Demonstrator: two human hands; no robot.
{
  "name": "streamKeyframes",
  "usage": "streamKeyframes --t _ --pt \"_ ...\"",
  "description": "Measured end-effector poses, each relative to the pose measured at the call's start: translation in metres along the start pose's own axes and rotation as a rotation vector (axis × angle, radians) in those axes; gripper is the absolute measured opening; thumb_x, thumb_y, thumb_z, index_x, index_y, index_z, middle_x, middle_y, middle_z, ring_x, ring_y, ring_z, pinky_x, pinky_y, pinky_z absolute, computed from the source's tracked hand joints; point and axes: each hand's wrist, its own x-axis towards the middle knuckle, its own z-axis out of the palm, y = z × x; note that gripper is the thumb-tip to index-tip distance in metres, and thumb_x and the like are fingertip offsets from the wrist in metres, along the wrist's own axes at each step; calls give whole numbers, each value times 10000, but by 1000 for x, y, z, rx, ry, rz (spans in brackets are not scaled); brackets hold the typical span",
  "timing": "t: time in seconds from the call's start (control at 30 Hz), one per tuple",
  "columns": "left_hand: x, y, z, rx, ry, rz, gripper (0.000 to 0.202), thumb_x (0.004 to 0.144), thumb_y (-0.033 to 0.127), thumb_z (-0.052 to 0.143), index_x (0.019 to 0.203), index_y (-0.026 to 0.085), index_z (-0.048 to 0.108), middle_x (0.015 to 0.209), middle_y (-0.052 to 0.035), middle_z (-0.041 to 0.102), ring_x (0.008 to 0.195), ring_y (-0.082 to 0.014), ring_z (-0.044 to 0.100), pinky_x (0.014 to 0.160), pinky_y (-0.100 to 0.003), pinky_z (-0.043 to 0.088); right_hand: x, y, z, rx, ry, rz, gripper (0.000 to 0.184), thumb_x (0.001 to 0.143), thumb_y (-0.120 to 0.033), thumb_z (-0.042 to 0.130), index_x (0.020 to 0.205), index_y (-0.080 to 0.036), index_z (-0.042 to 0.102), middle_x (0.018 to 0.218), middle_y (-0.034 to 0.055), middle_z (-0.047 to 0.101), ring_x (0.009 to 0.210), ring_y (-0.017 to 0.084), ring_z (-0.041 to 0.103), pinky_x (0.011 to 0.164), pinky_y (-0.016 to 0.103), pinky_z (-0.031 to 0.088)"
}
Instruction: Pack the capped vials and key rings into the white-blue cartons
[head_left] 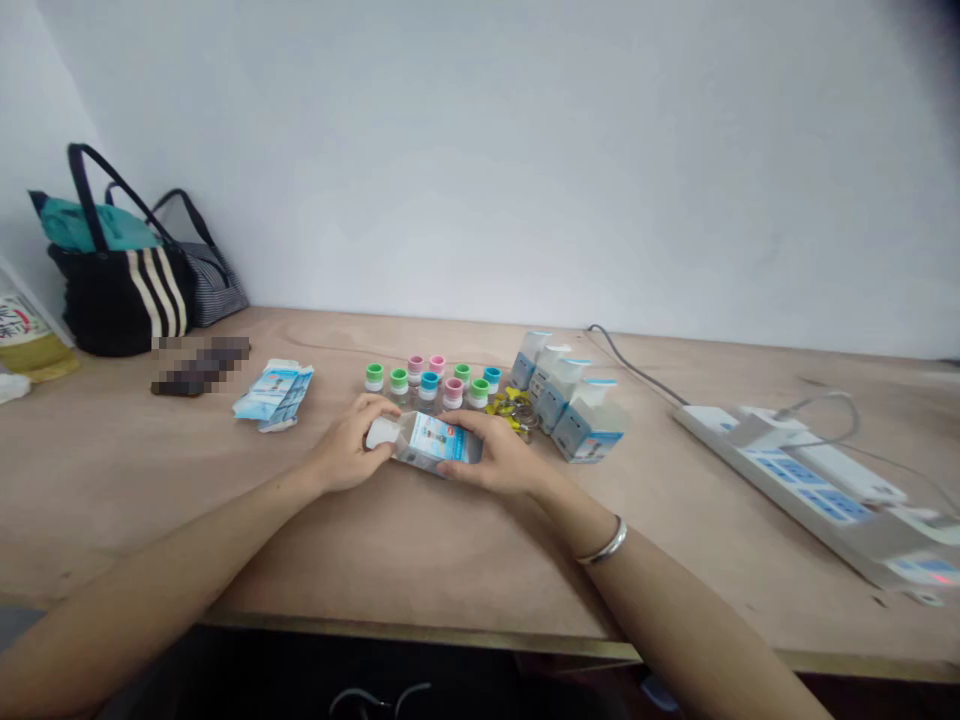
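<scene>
A small blue-and-white carton (431, 441) lies on its side on the wooden table (450, 540), held between both hands. My left hand (346, 448) grips its white open end flap. My right hand (501, 455), with a silver bracelet at the wrist, wraps around the other end. Just behind the carton stand several small bottles with green, pink and blue caps (431, 382). Some yellow tags on rings (511, 408) lie to the right of the bottles.
Several upright blue-and-white cartons (570, 408) stand right of the bottles. Flattened cartons (274, 393) lie at the left. Two bags (127, 285) lean on the wall at far left. A white power strip (817, 490) with cables lies at the right.
</scene>
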Motion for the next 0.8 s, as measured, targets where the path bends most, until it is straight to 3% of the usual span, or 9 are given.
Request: streamKeyframes --t 0.1,0.2,0.33,0.47,0.6,0.8 --pt "0 1 4 47 -29 49 271 697 174 572 966 202 595 1097 -44 548 1039 -218 549 940 -363 434 1 2 2 19 -16 -12 491 691 -334 701 1130 -144 593 1073 94 659 927 232 625 806 334 477" --pt "1 4 9 4 -103 32 262 669 126 553 918 191 598 1051 -40 560 935 -193 581 843 -327 473 1 4 4 22 -44 -32 518 696 -341 699 1164 -148 589 1097 100 655 954 240 619 809 336 476" --pt "1 6 5 -301 -146 -133 312 679 155 570 989 182 551 963 -31 585 778 -149 594 697 -278 488 1 7 3 8 -45 -35 520 689 -331 706 1165 -153 597 1090 97 661 933 235 625 799 335 476" --pt "3 7 -3 -563 -170 -265 325 708 235 609 1016 169 530 863 -15 610 700 -125 592 663 -263 479 0 6 1 18 -64 -43 533 696 -331 699 1187 -157 586 1101 96 659 945 234 623 802 337 476" --pt "4 8 -3 -560 -215 -290 319 679 226 656 976 160 562 844 -17 623 704 -124 590 662 -258 483 1 3 2 17 -99 -67 547 711 -353 688 1209 -158 574 1127 104 649 971 239 617 821 343 471" --pt "3 7 2 -572 -180 -273 355 682 254 678 1005 168 559 931 -33 626 719 -119 593 674 -266 499 1 1 3 53 -86 -100 534 691 -334 706 1189 -180 594 1098 79 667 930 223 630 802 326 473"
